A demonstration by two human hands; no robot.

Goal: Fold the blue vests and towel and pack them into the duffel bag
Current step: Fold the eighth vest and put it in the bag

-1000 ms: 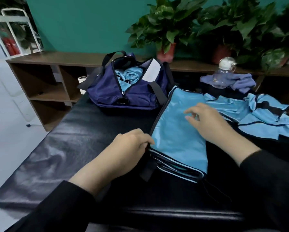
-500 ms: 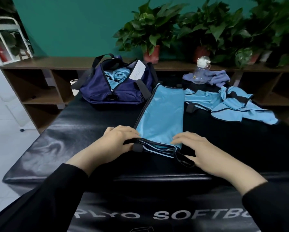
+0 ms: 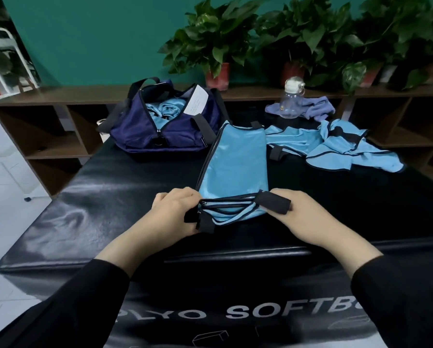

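Hands at the near end of a folded light-blue vest with black trim, which lies as a long narrow strip on the black padded vinyl tabletop. Left hand: fingers curled round the near left corner of the strip, where layered black-edged hems and a short black strap tab show. Right hand: fingers curled under the near right corner, with a black strap tab lying over the fingertips. Both sleeves black. The near end of the strip is lifted slightly; the far end rests flat and reaches toward the bag.

Navy fabric duffel bag sits at the far left of the tabletop, zip open, black straps hanging at its sides. Light-blue fabric is bunched inside, and a white paper tag stands at the opening. The folded strip's far end lies just beside the bag's right end.

Right of the strip, a loose heap of light-blue vests with black trim lies unfolded, near but apart from it. Behind that heap, a lavender towel lies crumpled with a clear plastic bottle with white cap standing against it.

Beyond: brown wooden shelf unit, potted green plants in reddish pots on its top, teal wall. White lettering on the tabletop's front face, partly cut off.
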